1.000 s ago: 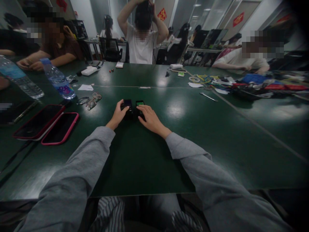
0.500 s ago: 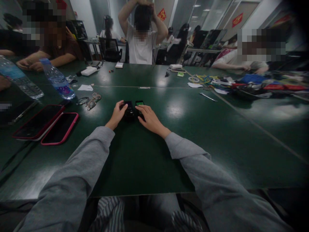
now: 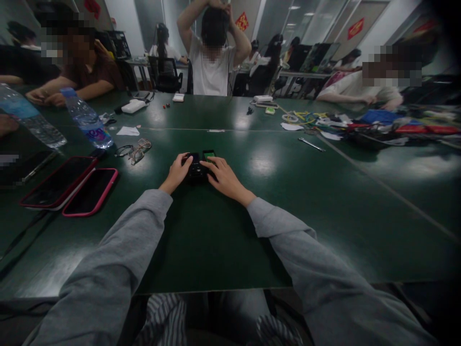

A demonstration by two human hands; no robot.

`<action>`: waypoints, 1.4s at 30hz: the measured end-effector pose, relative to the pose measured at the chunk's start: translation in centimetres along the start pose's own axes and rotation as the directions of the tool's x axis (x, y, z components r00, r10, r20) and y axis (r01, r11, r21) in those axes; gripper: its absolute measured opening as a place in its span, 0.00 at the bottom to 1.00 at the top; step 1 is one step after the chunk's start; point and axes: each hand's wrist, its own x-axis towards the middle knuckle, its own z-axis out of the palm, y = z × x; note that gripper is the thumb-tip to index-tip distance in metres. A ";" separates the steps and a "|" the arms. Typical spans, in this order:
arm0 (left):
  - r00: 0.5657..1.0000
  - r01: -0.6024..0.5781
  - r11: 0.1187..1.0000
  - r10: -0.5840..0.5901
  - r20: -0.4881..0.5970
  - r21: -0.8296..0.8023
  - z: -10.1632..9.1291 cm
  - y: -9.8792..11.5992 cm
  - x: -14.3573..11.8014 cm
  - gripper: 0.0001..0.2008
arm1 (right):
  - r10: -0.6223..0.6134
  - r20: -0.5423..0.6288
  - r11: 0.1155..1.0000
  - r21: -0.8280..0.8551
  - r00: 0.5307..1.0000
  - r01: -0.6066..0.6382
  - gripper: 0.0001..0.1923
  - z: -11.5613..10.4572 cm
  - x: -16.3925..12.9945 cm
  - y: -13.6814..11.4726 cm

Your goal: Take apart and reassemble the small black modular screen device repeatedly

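Note:
My left hand point(image 3: 177, 172) is closed around the left side of a small black handheld device with a keypad point(image 3: 196, 168), thumb along its upper face. The device rests on or just above the green table point(image 3: 216, 240); I cannot tell which. My right hand point(image 3: 224, 177) has its fingers stretched and apart. Its index fingertip reaches the right edge of the keypad device. Under and behind these fingers lies a second small black device with a green-lit face point(image 3: 208, 154), mostly hidden by the hand.
Left of my arms lie two phones, one with a pink-red edge point(image 3: 90, 192) and a larger dark red one point(image 3: 57, 181). Glasses point(image 3: 139, 151) and two water bottles point(image 3: 88, 120) are beyond. Cables point(image 3: 306, 117) and a metal wrench-like tool point(image 3: 311, 144) lie right. People sit around the table.
My left hand and the keypad device have shifted slightly right, closer to the second device. My right index fingertip now reaches over to the keypad device's edge.

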 end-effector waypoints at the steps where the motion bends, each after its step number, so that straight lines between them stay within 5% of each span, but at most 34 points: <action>1: 1.000 0.000 1.000 0.000 0.003 0.005 0.0 0.0 0.0 0.19 | 0.002 0.000 1.000 0.001 1.000 -0.002 0.26 0.0 0.0 0.0; 24: 0.999 -0.043 0.996 0.043 0.003 0.082 0.2 -2.3 1.1 0.21 | -0.001 0.010 1.000 -0.016 1.000 0.001 0.26 -0.1 0.0 0.0; 42: 1.000 0.010 0.999 -0.011 0.008 0.044 0.2 -0.2 0.2 0.18 | 0.030 0.005 1.000 -0.005 1.000 -0.030 0.26 0.0 0.0 -0.1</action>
